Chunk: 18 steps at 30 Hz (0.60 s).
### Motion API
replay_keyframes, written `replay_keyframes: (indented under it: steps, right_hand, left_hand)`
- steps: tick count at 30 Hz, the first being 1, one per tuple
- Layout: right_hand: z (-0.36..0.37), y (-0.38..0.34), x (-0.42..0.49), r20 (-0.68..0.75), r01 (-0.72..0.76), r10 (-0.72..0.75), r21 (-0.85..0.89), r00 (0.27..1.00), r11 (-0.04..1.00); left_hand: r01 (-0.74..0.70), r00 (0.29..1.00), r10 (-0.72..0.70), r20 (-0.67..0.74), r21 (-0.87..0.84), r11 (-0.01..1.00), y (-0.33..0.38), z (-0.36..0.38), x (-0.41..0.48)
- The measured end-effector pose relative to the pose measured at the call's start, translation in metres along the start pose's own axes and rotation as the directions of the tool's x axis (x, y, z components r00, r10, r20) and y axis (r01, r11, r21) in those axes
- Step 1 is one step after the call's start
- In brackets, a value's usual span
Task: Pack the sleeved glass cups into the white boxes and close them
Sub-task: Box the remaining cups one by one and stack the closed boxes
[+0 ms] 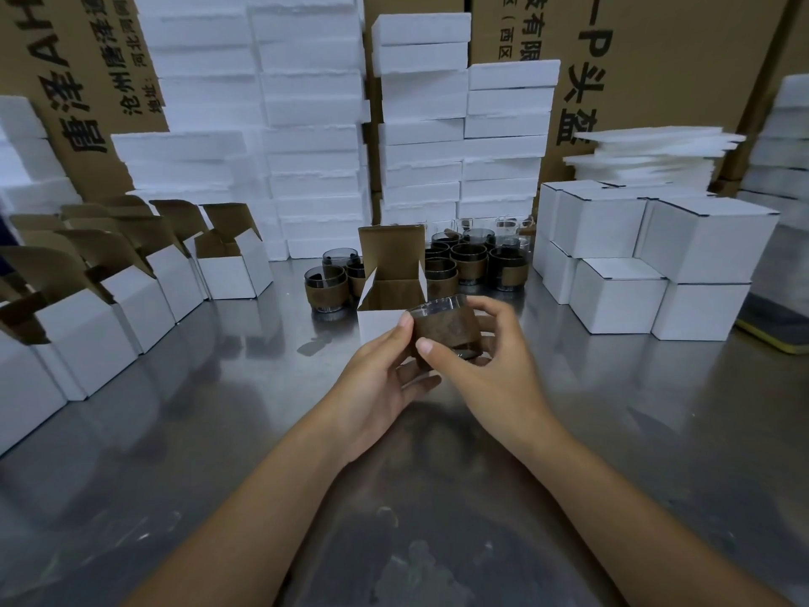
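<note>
Fingers (427, 347) of the left hand (381, 378) and right hand (486, 378) pinch the sleeved glass cup (446, 332), with the open white box (376, 322) just beyond them. Gripped by its sleeve alone, the glass may slide out, or clip the box's rim going in.

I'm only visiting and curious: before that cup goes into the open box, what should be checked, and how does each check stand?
1. Grip on the cup: ok, left hand and right hand both hold it.
2. The sleeve: ok, it wraps the cup.
3. Open box: ok, its lid stands up.
4. Empty box: cannot tell, its bottom is hidden.
5. Free way to the box: ok, the cup is just in front of it.
6. Unbroken glass: cannot tell.
</note>
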State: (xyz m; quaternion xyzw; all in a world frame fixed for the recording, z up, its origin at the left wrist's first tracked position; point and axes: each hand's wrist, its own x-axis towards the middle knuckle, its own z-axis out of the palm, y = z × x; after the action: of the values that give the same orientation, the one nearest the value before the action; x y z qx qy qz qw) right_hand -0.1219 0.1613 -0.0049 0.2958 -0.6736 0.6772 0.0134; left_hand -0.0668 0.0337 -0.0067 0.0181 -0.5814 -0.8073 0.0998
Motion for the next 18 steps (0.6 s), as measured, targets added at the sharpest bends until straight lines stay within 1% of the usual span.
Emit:
replay_keyframes:
  steps: [3,5,8,11,14,16,18]
  right_hand:
    - [-0.0007,0.0002,0.0037,-0.037,-0.055,0.06,0.115,0.997,0.992]
    - [-0.0017,-0.0005,0.0063,-0.053,-0.087,0.098,0.184,0.994,0.979]
    - [-0.003,-0.001,0.0072,-0.042,-0.111,0.122,0.212,0.992,0.971]
    - [-0.0031,-0.0015,0.0056,-0.029,-0.101,0.109,0.19,0.994,0.976]
    - [-0.0032,-0.0021,0.0034,-0.045,-0.059,0.066,0.151,0.997,0.987]
    - [-0.0026,-0.0017,0.0018,-0.049,-0.025,0.029,0.079,0.998,0.997]
    - [-0.002,-0.0006,0.0005,-0.069,0.013,-0.015,-0.03,0.997,0.999]
  left_hand:
    - [0.006,1.0,-0.007,-0.029,-0.023,1.0,0.0009,-0.0003,0.0005]
    - [0.015,1.0,-0.016,-0.019,-0.017,1.0,0.0021,-0.0002,0.0001]
    - [0.025,1.0,-0.025,-0.005,-0.009,1.0,0.003,0.0001,-0.0009]
    - [0.026,0.999,-0.027,-0.022,-0.017,1.0,0.0034,0.0,-0.0011]
    - [0.037,0.999,-0.037,-0.022,-0.007,0.999,0.0017,-0.0007,-0.0005]
    - [0.045,0.999,-0.045,-0.026,-0.007,0.999,0.0004,-0.0003,0.0001]
    - [0.05,0.998,-0.05,-0.033,-0.021,0.999,-0.0001,0.0002,0.0011]
